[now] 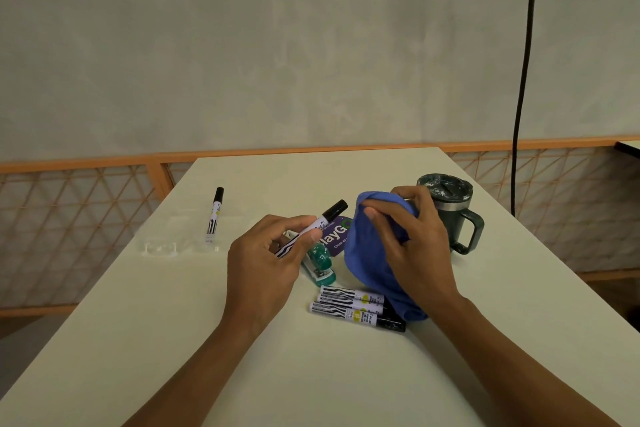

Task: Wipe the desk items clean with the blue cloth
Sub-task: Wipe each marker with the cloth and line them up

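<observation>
My left hand [270, 253] grips a white marker with a black cap [323, 218], its cap pointing up and right toward the cloth. My right hand [412, 239] holds the blue cloth [367, 253] bunched up just right of the marker; the cloth hangs down to the desk. Two more markers [349, 303] lie side by side in front of the cloth. A green bottle [320, 262] lies below my left hand's fingers, next to a purple card [337, 236]. Another marker [214, 215] lies apart at the left.
A dark green mug with a lid and handle [453, 211] stands behind my right hand. A clear plastic tray [166, 239] sits at the left under the lone marker. The white desk [311, 374] ends at an orange lattice rail [104, 163]. A black cable [526, 62] hangs at the right.
</observation>
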Tool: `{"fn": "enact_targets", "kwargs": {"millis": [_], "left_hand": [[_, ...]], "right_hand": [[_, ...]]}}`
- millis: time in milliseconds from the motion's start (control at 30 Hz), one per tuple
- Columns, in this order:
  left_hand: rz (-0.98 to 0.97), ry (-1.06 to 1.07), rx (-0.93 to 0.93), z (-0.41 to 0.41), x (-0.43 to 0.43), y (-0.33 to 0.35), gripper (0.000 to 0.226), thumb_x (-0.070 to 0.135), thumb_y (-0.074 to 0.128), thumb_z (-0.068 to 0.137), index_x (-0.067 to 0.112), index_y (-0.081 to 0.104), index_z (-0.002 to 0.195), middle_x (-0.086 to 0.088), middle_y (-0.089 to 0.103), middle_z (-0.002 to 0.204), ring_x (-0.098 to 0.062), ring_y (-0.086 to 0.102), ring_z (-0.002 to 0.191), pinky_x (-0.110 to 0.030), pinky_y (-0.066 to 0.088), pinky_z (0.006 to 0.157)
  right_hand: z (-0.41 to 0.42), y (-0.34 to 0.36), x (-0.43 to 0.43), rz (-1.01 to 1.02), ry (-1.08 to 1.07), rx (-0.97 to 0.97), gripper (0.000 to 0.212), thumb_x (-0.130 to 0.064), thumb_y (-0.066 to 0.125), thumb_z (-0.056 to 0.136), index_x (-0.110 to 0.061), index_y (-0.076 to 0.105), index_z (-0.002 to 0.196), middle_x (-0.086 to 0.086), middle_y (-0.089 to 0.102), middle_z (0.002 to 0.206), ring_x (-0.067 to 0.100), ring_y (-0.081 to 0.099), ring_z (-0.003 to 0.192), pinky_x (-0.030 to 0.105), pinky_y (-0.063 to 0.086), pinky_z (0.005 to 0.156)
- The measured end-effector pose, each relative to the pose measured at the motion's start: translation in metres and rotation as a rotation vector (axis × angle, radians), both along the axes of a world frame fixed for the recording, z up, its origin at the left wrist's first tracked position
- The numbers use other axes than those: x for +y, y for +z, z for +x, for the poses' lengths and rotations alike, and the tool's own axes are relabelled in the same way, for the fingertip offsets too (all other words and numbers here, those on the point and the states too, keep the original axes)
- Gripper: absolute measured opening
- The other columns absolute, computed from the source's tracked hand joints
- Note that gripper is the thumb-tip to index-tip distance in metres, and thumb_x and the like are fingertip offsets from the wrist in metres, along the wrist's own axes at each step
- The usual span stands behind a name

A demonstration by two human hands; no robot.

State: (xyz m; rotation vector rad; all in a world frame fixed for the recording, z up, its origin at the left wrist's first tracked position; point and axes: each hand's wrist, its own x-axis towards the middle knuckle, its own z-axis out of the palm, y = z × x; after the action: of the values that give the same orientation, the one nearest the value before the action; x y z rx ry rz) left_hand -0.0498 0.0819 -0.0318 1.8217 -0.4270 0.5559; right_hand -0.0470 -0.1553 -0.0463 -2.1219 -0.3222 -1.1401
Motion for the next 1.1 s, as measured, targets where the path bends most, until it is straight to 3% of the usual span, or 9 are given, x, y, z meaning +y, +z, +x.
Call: {"fn": "enact_targets", "kwargs": {"millis": [100, 300, 433, 500, 567, 633, 800, 900, 1100], "left_hand": [[0.019, 0.005, -0.017, -0.001, -0.001, 0.002, 0.028, 0.028, 0.082, 0.092, 0.049, 0.071, 0.108, 0.034, 0.071, 0.104, 0.005, 0.070, 0.102, -0.012, 0.056, 0.065], [0.017, 0.005, -0.043, 0.000, -0.003, -0.006, 0.026, 0.026, 0.083, 0.091, 0.023, 0.080, 0.116, 0.017, 0.075, 0.107, -0.007, 0.071, 0.106, -0.011, 0.055, 0.066], [0.057, -0.020, -0.115, -0.004, -0.009, -0.005, 0.024, 0.020, 0.084, 0.092, 0.023, 0.082, 0.115, 0.014, 0.076, 0.105, -0.013, 0.073, 0.096, -0.013, 0.055, 0.073], [0.049, -0.026, -0.120, -0.004, -0.010, -0.004, 0.022, 0.018, 0.084, 0.092, 0.023, 0.082, 0.114, 0.014, 0.076, 0.104, -0.012, 0.073, 0.095, -0.013, 0.054, 0.075], [0.047, -0.028, -0.125, -0.004, -0.010, -0.003, 0.022, 0.017, 0.084, 0.092, 0.023, 0.082, 0.113, 0.014, 0.076, 0.104, -0.011, 0.073, 0.094, -0.013, 0.053, 0.075], [0.054, -0.027, -0.132, -0.003, -0.009, -0.004, 0.022, 0.017, 0.084, 0.092, 0.023, 0.082, 0.113, 0.014, 0.076, 0.104, -0.011, 0.073, 0.095, -0.015, 0.055, 0.075], [0.072, -0.032, -0.146, 0.000, -0.007, -0.005, 0.024, 0.018, 0.084, 0.092, 0.020, 0.082, 0.116, 0.011, 0.076, 0.107, -0.014, 0.073, 0.098, -0.014, 0.056, 0.074], [0.084, -0.016, -0.142, 0.000, -0.007, -0.006, 0.025, 0.022, 0.085, 0.092, 0.023, 0.081, 0.117, 0.012, 0.075, 0.107, -0.016, 0.073, 0.100, -0.019, 0.058, 0.073], [0.130, 0.008, -0.200, -0.001, -0.010, -0.005, 0.024, 0.023, 0.087, 0.090, 0.027, 0.083, 0.114, 0.014, 0.075, 0.105, -0.017, 0.072, 0.097, -0.026, 0.058, 0.079]], "right_hand": [[-0.005, 0.004, 0.000, 0.066, 0.003, -0.076, 0.014, -0.023, 0.077, 0.099, -0.020, 0.080, 0.112, -0.004, 0.066, 0.117, 0.023, 0.065, 0.106, 0.052, 0.053, 0.088], [-0.012, 0.008, 0.006, 0.089, 0.077, -0.130, 0.006, -0.018, 0.078, 0.093, -0.019, 0.073, 0.097, -0.019, 0.069, 0.101, 0.004, 0.064, 0.097, 0.053, 0.053, 0.090], [-0.008, 0.007, 0.016, 0.131, 0.047, -0.028, 0.024, -0.038, 0.076, 0.090, -0.032, 0.063, 0.109, -0.023, 0.062, 0.108, 0.006, 0.061, 0.100, 0.046, 0.054, 0.092], [-0.006, 0.005, 0.015, 0.075, -0.031, 0.011, 0.029, -0.048, 0.071, 0.091, -0.036, 0.062, 0.115, -0.021, 0.058, 0.121, 0.000, 0.052, 0.113, 0.041, 0.044, 0.100], [-0.003, 0.003, 0.010, -0.011, -0.100, 0.038, 0.028, -0.045, 0.074, 0.093, -0.032, 0.071, 0.117, -0.011, 0.057, 0.135, 0.010, 0.049, 0.126, 0.040, 0.035, 0.101], [0.000, 0.001, 0.010, -0.037, -0.112, 0.068, 0.023, -0.041, 0.073, 0.095, -0.027, 0.077, 0.113, -0.007, 0.060, 0.132, 0.021, 0.050, 0.123, 0.042, 0.036, 0.097], [-0.003, 0.005, 0.014, 0.105, 0.090, 0.179, 0.032, -0.046, 0.053, 0.105, -0.023, 0.074, 0.110, -0.011, 0.070, 0.101, 0.019, 0.062, 0.096, 0.051, 0.052, 0.083], [-0.006, 0.008, 0.014, 0.238, 0.211, 0.294, 0.024, -0.039, 0.054, 0.111, -0.027, 0.075, 0.115, -0.007, 0.074, 0.103, 0.021, 0.068, 0.096, 0.046, 0.055, 0.081], [-0.010, 0.012, 0.020, 0.373, 0.325, 0.391, 0.019, -0.028, 0.066, 0.105, -0.033, 0.070, 0.122, -0.007, 0.077, 0.107, 0.023, 0.071, 0.096, 0.052, 0.059, 0.085]]}}
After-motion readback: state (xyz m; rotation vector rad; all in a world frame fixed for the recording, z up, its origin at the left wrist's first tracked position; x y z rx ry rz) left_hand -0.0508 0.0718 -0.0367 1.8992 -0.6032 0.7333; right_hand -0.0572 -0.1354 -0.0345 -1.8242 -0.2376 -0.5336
